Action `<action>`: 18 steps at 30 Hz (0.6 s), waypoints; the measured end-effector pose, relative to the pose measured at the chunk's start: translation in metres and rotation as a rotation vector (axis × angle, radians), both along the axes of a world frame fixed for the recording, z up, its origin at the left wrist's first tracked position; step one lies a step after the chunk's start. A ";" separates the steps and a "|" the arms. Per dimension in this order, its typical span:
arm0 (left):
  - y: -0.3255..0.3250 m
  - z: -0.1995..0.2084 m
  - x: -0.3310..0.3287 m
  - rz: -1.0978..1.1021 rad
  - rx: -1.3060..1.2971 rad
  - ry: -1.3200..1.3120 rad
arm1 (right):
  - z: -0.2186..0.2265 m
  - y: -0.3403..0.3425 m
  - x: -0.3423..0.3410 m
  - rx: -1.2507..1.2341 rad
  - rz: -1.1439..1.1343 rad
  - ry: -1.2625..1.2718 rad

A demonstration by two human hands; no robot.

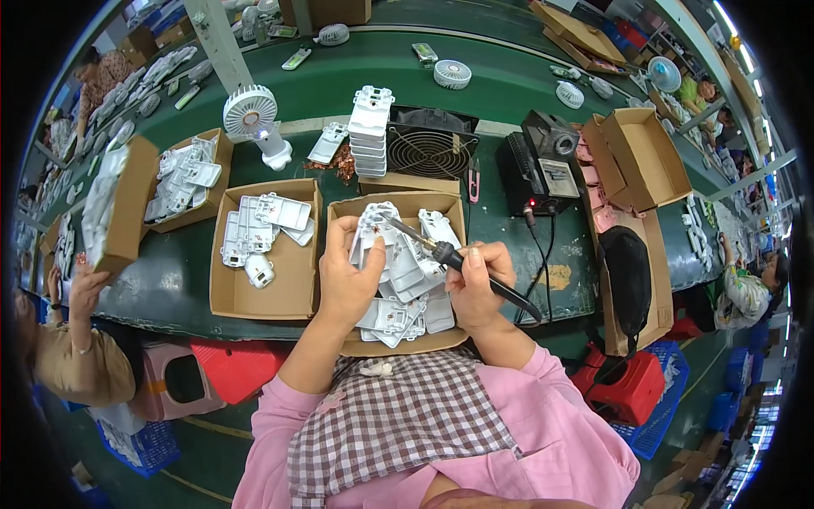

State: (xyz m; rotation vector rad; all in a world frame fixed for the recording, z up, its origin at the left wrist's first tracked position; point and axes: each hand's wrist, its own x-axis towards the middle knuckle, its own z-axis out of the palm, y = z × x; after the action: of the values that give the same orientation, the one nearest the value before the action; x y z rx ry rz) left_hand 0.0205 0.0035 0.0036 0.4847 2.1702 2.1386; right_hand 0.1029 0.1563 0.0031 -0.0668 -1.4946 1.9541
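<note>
My left hand (349, 270) is closed around a white plastic housing (373, 222), raised over a cardboard box (337, 208) of similar parts. In my right hand (482, 284) is a black-handled soldering iron (462, 261). Its metal tip points left and meets or nearly meets the upper part of the housing; contact is too small to tell. Below both hands, several white housings (398, 316) lie loosely in the box. Another box (264, 293) with several white housings stands just to the left.
Behind the boxes are a stack of white housings (370, 140), a black fan (431, 153) and a white handheld fan (251, 119). A black soldering station (530, 170) with cables is at right, near a pink-handled cutter (473, 182). A co-worker's hand (87, 288) holds a box (127, 208) at left.
</note>
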 end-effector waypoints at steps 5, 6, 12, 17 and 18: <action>0.001 0.003 0.002 0.020 -0.087 0.067 | -0.001 0.001 0.000 0.028 0.005 0.013; 0.001 0.002 0.000 0.013 -0.092 0.053 | -0.001 0.001 -0.001 0.028 0.005 0.023; -0.006 0.001 -0.005 -0.061 -0.058 -0.081 | -0.003 0.002 -0.001 0.033 0.006 0.029; -0.002 0.005 0.002 -0.028 -0.045 0.017 | -0.004 0.001 -0.001 0.034 -0.004 0.052; -0.003 0.004 0.002 -0.043 0.016 -0.020 | -0.004 0.002 -0.001 0.024 0.002 0.067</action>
State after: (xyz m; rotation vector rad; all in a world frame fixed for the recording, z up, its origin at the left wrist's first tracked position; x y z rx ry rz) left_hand 0.0228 0.0010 0.0078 0.5040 2.1143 2.1306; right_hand 0.1017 0.1582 -0.0008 0.0111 -1.4741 1.9213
